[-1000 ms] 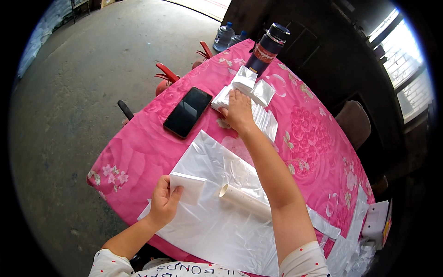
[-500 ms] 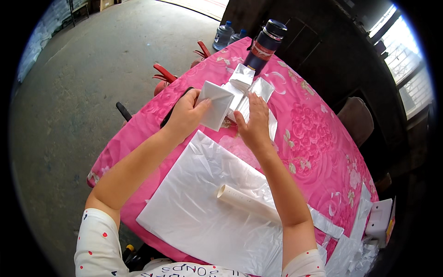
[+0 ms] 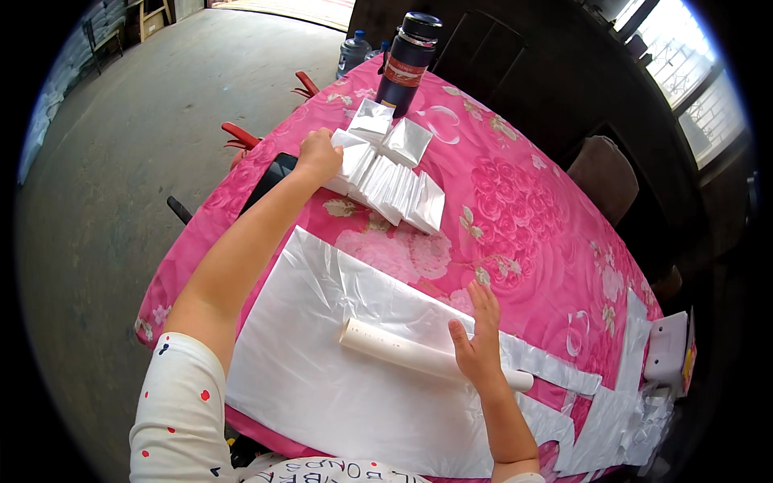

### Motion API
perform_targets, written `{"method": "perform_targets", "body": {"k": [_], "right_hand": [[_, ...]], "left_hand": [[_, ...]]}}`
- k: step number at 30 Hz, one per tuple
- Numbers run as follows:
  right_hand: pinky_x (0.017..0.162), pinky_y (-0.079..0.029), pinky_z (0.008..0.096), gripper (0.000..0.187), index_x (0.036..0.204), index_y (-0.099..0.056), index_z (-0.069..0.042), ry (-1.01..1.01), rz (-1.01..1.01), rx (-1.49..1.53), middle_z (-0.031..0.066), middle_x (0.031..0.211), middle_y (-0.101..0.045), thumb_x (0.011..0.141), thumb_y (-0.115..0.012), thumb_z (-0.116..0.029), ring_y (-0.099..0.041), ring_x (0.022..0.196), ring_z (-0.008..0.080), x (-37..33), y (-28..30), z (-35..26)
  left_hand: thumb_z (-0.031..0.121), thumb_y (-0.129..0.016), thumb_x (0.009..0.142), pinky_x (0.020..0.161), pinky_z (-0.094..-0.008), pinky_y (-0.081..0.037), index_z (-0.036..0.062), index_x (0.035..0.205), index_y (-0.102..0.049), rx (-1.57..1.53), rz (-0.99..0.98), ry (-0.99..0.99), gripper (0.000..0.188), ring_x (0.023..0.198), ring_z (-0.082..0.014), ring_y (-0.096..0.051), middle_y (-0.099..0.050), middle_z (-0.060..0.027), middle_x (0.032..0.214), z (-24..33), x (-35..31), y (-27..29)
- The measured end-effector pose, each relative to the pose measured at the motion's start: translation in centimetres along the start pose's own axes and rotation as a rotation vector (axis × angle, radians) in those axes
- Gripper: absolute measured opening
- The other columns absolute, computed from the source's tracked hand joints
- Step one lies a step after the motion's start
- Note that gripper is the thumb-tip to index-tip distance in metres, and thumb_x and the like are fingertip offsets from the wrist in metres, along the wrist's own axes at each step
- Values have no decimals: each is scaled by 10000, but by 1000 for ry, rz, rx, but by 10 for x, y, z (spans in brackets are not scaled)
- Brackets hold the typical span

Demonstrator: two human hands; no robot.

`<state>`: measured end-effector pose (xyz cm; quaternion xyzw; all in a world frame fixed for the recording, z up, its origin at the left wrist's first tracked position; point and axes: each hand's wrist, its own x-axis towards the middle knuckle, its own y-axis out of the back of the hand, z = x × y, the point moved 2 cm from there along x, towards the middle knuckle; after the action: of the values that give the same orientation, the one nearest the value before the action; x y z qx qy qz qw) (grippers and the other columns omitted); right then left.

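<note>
the fingers of your left hand (image 3: 320,157) are curled against the left end of the folded white packets (image 3: 378,181); their tips are hidden, so i can't tell whether they pinch one or only press. the fingers of your right hand (image 3: 481,342) are released and spread, grasping nothing.

the packets lie in a leaning row on the pink tablecloth (image 3: 515,201), so too hard a push from your left hand could slide or fan them over at the near right end, where nothing braces them. the loose ones at the far end sit near the dark bottle (image 3: 407,68), and a shove might jam them against it. your right wrist crosses the white tube (image 3: 403,351); brushing it could roll it and rumple the white plastic sheet (image 3: 298,370) beneath.

your left wrist bends over the row, its arm reaching long and low past the phone (image 3: 271,179), which a dropped forearm could nudge. your right elbow stays near you, hand upright, fingertips pointing away.
</note>
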<state>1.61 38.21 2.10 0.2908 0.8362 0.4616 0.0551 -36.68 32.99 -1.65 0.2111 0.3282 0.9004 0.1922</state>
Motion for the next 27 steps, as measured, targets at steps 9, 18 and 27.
{"method": "perform_targets", "body": {"k": [9,18,27], "right_hand": [[1064,-183,442,612,1340,-319,16,-137,44,107,182,1369,-347,888,-512,-347,-238,1300,360,-31,2,10],[1060,-200,423,590,1339,-338,-15,-151,112,88,170,1360,-361,894,-500,-366,-270,1292,333,-39,6,15],[1056,-206,422,596,1333,-349,-5,-120,123,47,163,1353,-374,898,-492,-387,-280,1288,329,-40,3,15]], "left_hand": [[277,-615,799,853,-426,-433,-89,1044,-538,-12,-71,17,448,993,-398,-553,-579,-288,1018,15,0,6],[277,-592,817,909,-395,-410,-97,1123,-511,-62,-23,-54,490,1059,-384,-523,-552,-285,1097,4,4,11],[229,-683,730,891,-389,-424,-58,1032,-567,87,-3,-275,433,1012,-369,-545,-584,-252,1013,11,-11,13]]}}
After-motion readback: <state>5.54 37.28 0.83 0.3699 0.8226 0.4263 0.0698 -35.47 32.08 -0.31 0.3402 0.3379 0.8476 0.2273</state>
